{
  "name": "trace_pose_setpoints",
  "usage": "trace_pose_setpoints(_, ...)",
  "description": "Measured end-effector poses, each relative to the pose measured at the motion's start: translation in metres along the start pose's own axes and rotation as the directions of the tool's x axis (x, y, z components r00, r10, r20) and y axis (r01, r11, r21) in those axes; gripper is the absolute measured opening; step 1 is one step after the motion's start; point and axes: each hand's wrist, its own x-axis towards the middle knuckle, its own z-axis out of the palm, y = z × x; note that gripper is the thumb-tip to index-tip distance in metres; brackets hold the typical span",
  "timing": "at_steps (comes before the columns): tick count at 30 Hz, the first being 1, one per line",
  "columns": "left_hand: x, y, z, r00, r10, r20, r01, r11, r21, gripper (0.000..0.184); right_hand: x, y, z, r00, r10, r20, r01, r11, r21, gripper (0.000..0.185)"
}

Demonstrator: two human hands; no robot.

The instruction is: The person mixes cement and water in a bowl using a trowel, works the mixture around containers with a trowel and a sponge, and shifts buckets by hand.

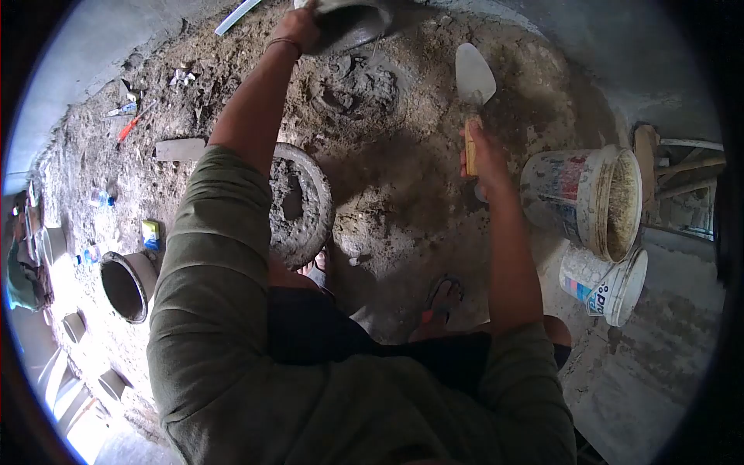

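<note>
At the top of the view my left hand (pixel 298 29) is closed on the rim of a bucket (pixel 353 27), which is tipped with its dark mouth towards me. Just below that mouth, a wet patch of grey mortar (pixel 356 89) lies on the ground. My right hand (pixel 490 159) grips the yellow handle of a trowel (pixel 474 74), its pale blade pointing away from me over the dirt. Partly covered by my left arm, a round mortar pan (pixel 325 198) holds wet grey mortar near my feet.
Two stained buckets (pixel 554 182) (pixel 577 271) lie tilted at the right. At the left are a grey container (pixel 143 275), a red-handled screwdriver (pixel 128 129), a flat board (pixel 180 149) and a small yellow-blue box (pixel 151 234). Walls curve round the rough floor.
</note>
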Motion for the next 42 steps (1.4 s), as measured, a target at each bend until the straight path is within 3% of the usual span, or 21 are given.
trace_pose_setpoints(1,0.004,0.002,-0.005,0.994,-0.098,0.042,0.097,0.995,0.027,0.062,0.000,-0.001,-0.002,1.000,-0.003,-0.002,0.003,1.000,0.006,0.051)
trace_pose_setpoints(3,0.015,-0.038,0.017,0.994,-0.043,-0.100,0.037,0.997,-0.062,0.051,-0.006,-0.010,-0.004,0.999,-0.023,-0.032,0.023,1.000,0.008,0.050)
trace_pose_setpoints(4,0.004,-0.021,-0.007,0.985,-0.172,-0.013,0.164,0.955,-0.248,0.040,-0.009,-0.012,-0.005,0.999,-0.027,-0.042,0.027,1.000,0.010,0.049)
trace_pose_setpoints(5,-0.009,-0.024,-0.014,0.998,0.066,0.000,-0.064,0.973,-0.220,0.036,-0.011,-0.013,-0.007,0.997,-0.052,-0.055,0.053,0.999,0.013,0.051)
trace_pose_setpoints(7,-0.026,-0.037,-0.029,0.854,0.518,0.039,-0.505,0.845,-0.173,0.029,-0.013,-0.017,-0.011,0.991,-0.110,-0.081,0.112,0.993,0.020,0.056)
trace_pose_setpoints(8,-0.029,-0.034,-0.030,0.924,0.363,0.117,-0.281,0.855,-0.435,0.027,-0.014,-0.020,-0.012,0.987,-0.116,-0.113,0.121,0.992,0.039,0.054)
trace_pose_setpoints(10,-0.036,-0.018,-0.026,0.917,0.107,0.385,0.254,0.588,-0.768,0.023,-0.017,-0.026,-0.017,0.976,-0.125,-0.176,0.139,0.988,0.069,0.051)
trace_pose_setpoints(11,-0.041,-0.007,-0.026,0.839,0.038,0.543,0.499,0.344,-0.796,0.021,-0.016,-0.027,-0.020,0.969,-0.164,-0.187,0.181,0.980,0.078,0.048)
trace_pose_setpoints(12,-0.048,0.022,-0.039,0.836,-0.041,0.547,0.530,0.317,-0.787,0.023,-0.015,-0.027,-0.024,0.959,-0.204,-0.199,0.225,0.970,0.089,0.046)
trace_pose_setpoints(15,-0.053,0.065,-0.067,0.841,0.017,0.541,0.459,0.509,-0.728,0.023,-0.017,-0.032,-0.032,0.931,-0.270,-0.247,0.298,0.951,0.082,0.040)
trace_pose_setpoints(19,-0.051,0.074,-0.047,0.845,0.153,0.512,0.355,0.556,-0.752,0.025,-0.032,-0.048,-0.037,0.929,-0.261,-0.263,0.289,0.955,0.071,0.037)
trace_pose_setpoints(25,-0.049,0.093,-0.043,0.842,0.247,0.480,0.380,0.361,-0.852,0.036,-0.031,-0.045,-0.048,0.923,-0.268,-0.275,0.309,0.943,0.121,0.036)
trace_pose_setpoints(28,-0.068,0.138,-0.027,0.967,0.256,0.001,-0.134,0.508,-0.851,0.048,-0.028,-0.046,-0.053,0.921,-0.253,-0.295,0.311,0.935,0.170,0.028)
trace_pose_setpoints(29,-0.093,0.171,-0.057,0.943,0.331,-0.028,-0.258,0.675,-0.691,0.064,-0.027,-0.047,-0.054,0.918,-0.262,-0.297,0.319,0.933,0.166,0.028)
trace_pose_setpoints(30,-0.112,0.194,-0.062,0.926,0.372,0.058,-0.328,0.874,-0.359,0.069,-0.026,-0.047,-0.056,0.917,-0.269,-0.295,0.326,0.931,0.163,0.028)
trace_pose_setpoints(31,-0.120,0.204,-0.065,0.915,0.374,0.153,-0.383,0.923,0.031,0.074,-0.025,-0.049,-0.055,0.915,-0.280,-0.291,0.335,0.928,0.161,0.029)
trace_pose_setpoints(34,-0.110,0.189,-0.032,0.848,0.475,0.234,-0.516,0.841,0.163,0.080,-0.028,-0.053,-0.053,0.909,-0.310,-0.280,0.361,0.920,0.154,0.028)
trace_pose_setpoints(35,-0.102,0.188,-0.048,0.881,0.458,0.119,-0.470,0.877,0.098,0.064,-0.032,-0.053,-0.055,0.900,-0.334,-0.280,0.377,0.919,0.113,0.028)
trace_pose_setpoints(37,-0.066,0.185,-0.043,0.942,0.226,0.248,-0.232,0.973,-0.004,0.045,-0.037,-0.058,-0.056,0.886,-0.384,-0.262,0.406,0.913,0.032,0.028)
trace_pose_setpoints(40,-0.035,0.157,-0.037,0.878,0.457,-0.144,-0.479,0.844,-0.242,0.031,-0.046,-0.076,-0.073,0.909,-0.366,-0.198,0.316,0.918,-0.241,0.023)
trace_pose_setpoints(42,-0.033,0.147,-0.040,0.904,0.423,0.067,-0.385,0.871,-0.306,0.033,-0.044,-0.078,-0.088,0.921,-0.373,-0.115,0.329,0.900,-0.285,0.026)
